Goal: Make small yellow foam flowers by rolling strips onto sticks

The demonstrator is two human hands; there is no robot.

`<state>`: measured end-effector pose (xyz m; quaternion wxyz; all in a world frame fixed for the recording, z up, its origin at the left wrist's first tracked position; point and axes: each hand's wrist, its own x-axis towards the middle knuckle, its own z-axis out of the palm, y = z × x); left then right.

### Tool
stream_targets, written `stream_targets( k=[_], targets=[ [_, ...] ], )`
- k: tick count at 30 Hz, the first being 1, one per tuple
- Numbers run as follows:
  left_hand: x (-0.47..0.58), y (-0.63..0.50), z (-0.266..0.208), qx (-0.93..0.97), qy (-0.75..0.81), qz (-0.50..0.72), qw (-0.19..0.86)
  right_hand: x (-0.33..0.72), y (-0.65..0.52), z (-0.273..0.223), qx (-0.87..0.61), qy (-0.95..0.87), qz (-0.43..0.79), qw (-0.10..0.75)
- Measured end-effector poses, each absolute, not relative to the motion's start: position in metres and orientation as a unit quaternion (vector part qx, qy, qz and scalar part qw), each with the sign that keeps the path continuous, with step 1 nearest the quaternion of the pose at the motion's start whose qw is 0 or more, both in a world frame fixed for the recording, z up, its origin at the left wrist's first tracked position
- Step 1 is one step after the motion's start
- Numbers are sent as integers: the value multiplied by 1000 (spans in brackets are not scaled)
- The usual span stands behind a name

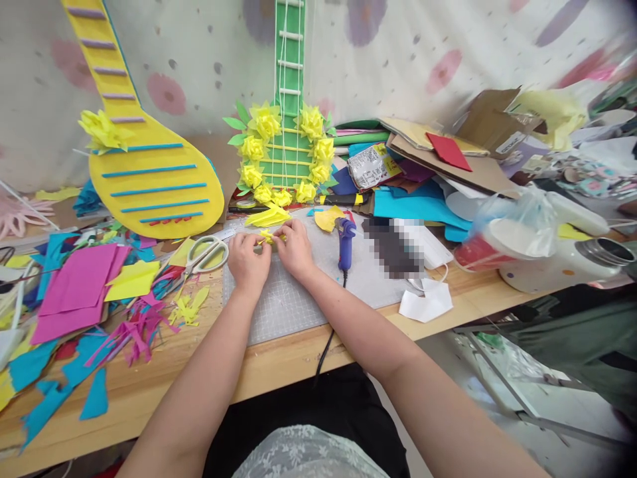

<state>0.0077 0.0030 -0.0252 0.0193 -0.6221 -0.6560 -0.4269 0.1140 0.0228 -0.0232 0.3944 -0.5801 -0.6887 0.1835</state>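
Observation:
Over the upper left of the grey cutting mat [283, 302], my left hand [249, 262] pinches a small piece of yellow paper [266, 236]. From the other side my right hand [293, 247] has its fingertips closed on the same yellow paper. Much of the piece is hidden by my fingers. Just beyond my hands lie folded yellow paper strips [269, 216]. A purple glue gun [344, 242] stands to the right of my right hand, its black cord running toward the table's front edge. White-handled scissors [208, 255] rest left of my left hand.
A yellow paper guitar [164, 189] and a green one with yellow flowers [288, 159] lean at the back. Coloured paper scraps [79, 285] cover the left side. On the right are a white mask [425, 302], a red-and-white cup [497, 245] and stacked cardboard [442, 153].

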Motion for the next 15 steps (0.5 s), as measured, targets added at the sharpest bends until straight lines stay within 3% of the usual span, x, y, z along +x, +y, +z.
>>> stream_targets(
  k=[15],
  targets=[
    [2,7,-30,-638,-654,-407,28,115,23,-25,-563,-699,199,393]
  ],
)
